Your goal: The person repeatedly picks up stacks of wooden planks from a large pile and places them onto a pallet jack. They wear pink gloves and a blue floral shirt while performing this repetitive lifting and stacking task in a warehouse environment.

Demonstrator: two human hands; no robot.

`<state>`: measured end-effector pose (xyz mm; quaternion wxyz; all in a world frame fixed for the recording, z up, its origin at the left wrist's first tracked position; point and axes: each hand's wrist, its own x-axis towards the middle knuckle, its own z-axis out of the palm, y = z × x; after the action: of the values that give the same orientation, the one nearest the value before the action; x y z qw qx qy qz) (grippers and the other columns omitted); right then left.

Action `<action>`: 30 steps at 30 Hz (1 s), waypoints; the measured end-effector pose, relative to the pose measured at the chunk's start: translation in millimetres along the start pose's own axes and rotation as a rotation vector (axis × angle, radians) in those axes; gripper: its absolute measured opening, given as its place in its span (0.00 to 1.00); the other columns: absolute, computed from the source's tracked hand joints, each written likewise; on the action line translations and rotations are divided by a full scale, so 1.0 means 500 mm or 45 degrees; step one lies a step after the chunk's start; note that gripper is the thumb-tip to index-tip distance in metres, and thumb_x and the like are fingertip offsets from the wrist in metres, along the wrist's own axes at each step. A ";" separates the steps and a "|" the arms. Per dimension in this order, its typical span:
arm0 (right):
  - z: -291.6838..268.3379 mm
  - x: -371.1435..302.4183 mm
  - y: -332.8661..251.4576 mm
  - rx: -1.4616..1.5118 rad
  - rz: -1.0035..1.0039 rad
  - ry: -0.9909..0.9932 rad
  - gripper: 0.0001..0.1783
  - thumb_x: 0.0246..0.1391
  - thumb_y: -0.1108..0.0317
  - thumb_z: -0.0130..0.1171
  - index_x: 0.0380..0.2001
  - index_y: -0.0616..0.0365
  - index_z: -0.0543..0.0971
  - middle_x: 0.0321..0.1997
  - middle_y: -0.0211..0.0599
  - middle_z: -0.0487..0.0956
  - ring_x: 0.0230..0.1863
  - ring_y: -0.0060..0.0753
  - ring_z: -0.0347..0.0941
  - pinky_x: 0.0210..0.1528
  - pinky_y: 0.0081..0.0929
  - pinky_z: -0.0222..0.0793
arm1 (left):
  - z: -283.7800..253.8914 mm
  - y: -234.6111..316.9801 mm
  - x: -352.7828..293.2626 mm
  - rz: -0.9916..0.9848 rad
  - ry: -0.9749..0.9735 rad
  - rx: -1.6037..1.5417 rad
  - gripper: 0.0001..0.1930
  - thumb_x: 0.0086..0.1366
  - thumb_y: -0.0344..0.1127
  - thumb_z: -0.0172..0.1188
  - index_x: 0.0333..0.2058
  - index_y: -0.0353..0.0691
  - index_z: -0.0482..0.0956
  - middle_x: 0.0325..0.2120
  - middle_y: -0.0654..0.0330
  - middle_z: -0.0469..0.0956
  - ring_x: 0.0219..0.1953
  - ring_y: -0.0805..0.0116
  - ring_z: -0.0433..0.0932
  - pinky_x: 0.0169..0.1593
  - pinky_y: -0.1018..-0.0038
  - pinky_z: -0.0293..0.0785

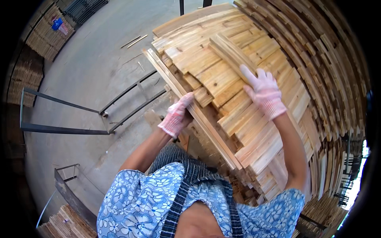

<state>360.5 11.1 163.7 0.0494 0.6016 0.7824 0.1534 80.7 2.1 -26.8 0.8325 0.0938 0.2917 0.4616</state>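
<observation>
While left hand [177, 115] grips long plank [210, 128], right hand [262, 93] on board [231, 53], grip unclear

A grey floor [89, 71] spreads across the left, with thin sticks [137, 42] lying on it. A dark metal frame [63, 129] stands there; another frame [68, 193] is lower left, near a wood stack [67, 223]. Farther stacks [44, 37] line the upper left, a small blue item [57, 24] against one.

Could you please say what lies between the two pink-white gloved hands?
Flat, pale wooden boards lie between the left hand and right hand in the head view.
</observation>
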 end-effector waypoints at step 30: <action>0.124 0.004 0.142 0.307 0.489 -0.111 0.45 0.62 0.39 0.59 0.77 0.35 0.57 0.55 0.60 0.73 0.57 0.63 0.71 0.61 0.51 0.68 | 0.187 0.124 -0.127 -0.376 0.129 0.514 0.46 0.60 0.44 0.76 0.68 0.38 0.56 0.58 0.45 0.70 0.58 0.46 0.76 0.54 0.40 0.81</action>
<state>441.9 40.3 126.3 -0.0192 0.7472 0.6632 0.0392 64.4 -5.1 101.2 0.8396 0.1912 0.4299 0.2716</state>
